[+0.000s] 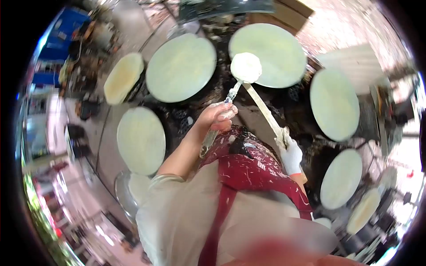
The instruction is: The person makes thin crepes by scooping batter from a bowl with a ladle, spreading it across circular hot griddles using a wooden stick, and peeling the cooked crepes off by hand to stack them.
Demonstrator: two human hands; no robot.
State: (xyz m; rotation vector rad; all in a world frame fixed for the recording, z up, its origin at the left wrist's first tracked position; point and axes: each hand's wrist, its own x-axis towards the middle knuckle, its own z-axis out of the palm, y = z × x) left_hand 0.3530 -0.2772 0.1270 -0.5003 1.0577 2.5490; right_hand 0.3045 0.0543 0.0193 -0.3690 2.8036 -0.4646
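My left hand [218, 116], bare and smeared with pale batter, is wrapped round the handle of a ladle [232, 92]. Thick pale batter [246, 67] fills the ladle's bowl, which is over the near edge of a round pale-green sheet of batter [277, 46]. In a white glove, my right hand [289, 154] grips a long, flat, batter-coated stick [262, 106]. The stick's far end meets the underside of the ladle's bowl; whether they touch, I cannot tell. A batter-splashed maroon apron [248, 170] lies below both hands.
More round pale sheets spread around me: upper left [181, 67], left [141, 141], right [334, 104] and lower right [341, 179]. A yellower one [124, 78] sits farther left. A metal basin [126, 195] stands at lower left, and a cardboard box [284, 15] beyond.
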